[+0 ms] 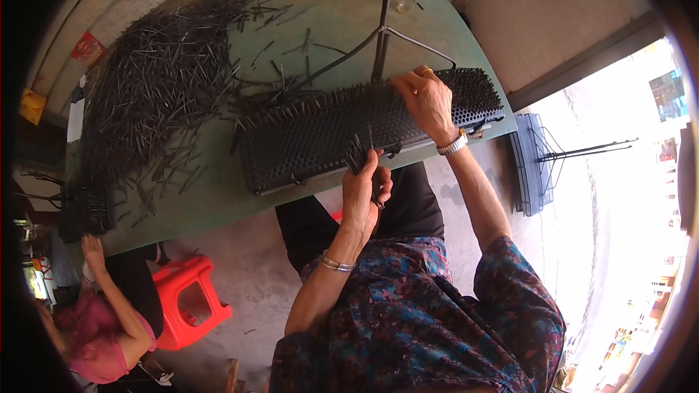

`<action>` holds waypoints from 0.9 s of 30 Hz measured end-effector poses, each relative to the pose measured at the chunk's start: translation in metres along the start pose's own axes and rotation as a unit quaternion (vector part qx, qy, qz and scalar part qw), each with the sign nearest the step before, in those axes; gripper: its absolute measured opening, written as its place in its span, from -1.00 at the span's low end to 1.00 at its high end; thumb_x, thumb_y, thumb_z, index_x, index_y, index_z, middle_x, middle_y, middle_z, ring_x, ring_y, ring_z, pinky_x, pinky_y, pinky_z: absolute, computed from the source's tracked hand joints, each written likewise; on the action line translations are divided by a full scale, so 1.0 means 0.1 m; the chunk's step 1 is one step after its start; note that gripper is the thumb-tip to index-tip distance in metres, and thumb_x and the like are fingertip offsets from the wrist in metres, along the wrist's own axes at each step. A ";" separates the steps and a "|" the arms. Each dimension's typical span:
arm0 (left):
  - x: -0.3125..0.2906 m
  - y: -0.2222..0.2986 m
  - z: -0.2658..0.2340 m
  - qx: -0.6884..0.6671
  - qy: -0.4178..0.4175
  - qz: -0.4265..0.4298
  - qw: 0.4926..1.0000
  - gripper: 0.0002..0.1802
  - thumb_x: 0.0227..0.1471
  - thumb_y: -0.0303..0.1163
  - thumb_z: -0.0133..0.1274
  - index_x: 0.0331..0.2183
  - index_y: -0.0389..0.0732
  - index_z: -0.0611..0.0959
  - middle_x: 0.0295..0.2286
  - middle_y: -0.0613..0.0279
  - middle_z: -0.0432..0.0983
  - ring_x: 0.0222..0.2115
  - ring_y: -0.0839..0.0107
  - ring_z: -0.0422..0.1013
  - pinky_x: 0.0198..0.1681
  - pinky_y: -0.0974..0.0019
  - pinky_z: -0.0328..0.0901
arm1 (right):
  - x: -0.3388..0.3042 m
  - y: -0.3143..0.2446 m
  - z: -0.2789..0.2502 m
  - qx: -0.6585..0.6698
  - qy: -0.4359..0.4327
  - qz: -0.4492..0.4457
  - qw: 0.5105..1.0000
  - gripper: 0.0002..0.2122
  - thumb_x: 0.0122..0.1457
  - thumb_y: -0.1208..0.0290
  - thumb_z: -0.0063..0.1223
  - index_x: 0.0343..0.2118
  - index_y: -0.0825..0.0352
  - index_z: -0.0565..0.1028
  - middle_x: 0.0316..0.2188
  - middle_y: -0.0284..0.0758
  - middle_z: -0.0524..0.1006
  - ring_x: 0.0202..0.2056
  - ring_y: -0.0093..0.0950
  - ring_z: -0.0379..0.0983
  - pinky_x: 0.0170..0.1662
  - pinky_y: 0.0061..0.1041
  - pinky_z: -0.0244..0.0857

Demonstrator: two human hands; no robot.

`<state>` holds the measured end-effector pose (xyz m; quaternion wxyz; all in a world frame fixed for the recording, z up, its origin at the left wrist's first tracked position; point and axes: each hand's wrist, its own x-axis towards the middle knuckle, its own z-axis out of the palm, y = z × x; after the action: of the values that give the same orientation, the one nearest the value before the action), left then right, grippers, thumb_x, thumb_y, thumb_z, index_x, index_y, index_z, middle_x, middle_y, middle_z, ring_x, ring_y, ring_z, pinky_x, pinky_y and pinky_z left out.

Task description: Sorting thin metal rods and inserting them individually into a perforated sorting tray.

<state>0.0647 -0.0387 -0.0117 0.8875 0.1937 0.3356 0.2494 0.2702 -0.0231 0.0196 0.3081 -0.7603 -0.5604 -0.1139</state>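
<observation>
A long black perforated tray [320, 138] lies along the near edge of the green table. Its far rows and right end bristle with short dark pieces standing in the holes, while nearer rows show bare holes. My left hand [362, 193] is closed around a bundle of thin black strips [355, 153], held over the tray's front edge. My right hand [429, 105], with a ring and a watch, reaches down to the tray's far rows. Its fingers are bent together among the standing pieces, and their tips are hidden.
A big heap of black strips [167, 80] covers the left of the table [306, 11]. Behind the tray stands a dark metal stand [382, 29] with splayed legs. At lower left, a co-worker's hand [93, 251] touches another dark tray [91, 211], beside a red stool [191, 306].
</observation>
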 end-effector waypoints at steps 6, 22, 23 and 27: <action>-0.02 0.04 0.02 0.013 -0.003 0.010 1.000 -0.67 0.19 -0.16 0.04 -0.17 -0.23 0.52 -0.61 0.30 0.42 -0.67 0.58 0.30 -0.70 0.53 0.04 | -0.02 0.00 0.06 0.018 0.029 0.033 0.999 -0.89 0.12 0.36 0.14 -0.33 0.22 0.62 -0.44 -0.30 0.50 -0.47 -0.32 0.47 -0.40 -0.37 0.32; 0.00 0.02 0.00 -0.002 -0.004 0.004 1.000 -0.65 0.18 -0.17 0.07 -0.19 -0.29 0.54 -0.60 0.31 0.43 -0.69 0.58 0.29 -0.71 0.53 0.02 | -0.09 -0.01 0.10 0.038 0.046 0.016 0.998 -0.85 0.13 0.37 0.16 -0.24 0.18 0.63 -0.45 -0.32 0.47 -0.50 -0.40 0.45 -0.43 -0.44 0.31; 0.00 0.03 0.00 -0.001 -0.001 0.005 1.000 -0.64 0.17 -0.17 0.07 -0.19 -0.29 0.54 -0.60 0.31 0.42 -0.69 0.58 0.29 -0.71 0.53 0.02 | -0.09 -0.01 0.11 0.038 0.046 0.016 0.998 -0.85 0.13 0.37 0.16 -0.24 0.18 0.63 -0.45 -0.32 0.47 -0.50 -0.40 0.45 -0.43 -0.44 0.31; 0.01 0.02 0.00 -0.001 -0.005 0.015 1.000 -0.62 0.17 -0.14 0.08 -0.19 -0.28 0.54 -0.62 0.33 0.41 -0.69 0.58 0.29 -0.71 0.53 0.02 | -0.11 -0.03 0.09 0.024 0.045 0.006 0.999 -0.84 0.11 0.37 0.18 -0.23 0.17 0.63 -0.44 -0.34 0.47 -0.49 -0.41 0.45 -0.42 -0.45 0.32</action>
<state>0.0649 -0.0373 -0.0109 0.8856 0.1988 0.3279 0.2622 0.2621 -0.0259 0.0078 0.3520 -0.7498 -0.5444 -0.1327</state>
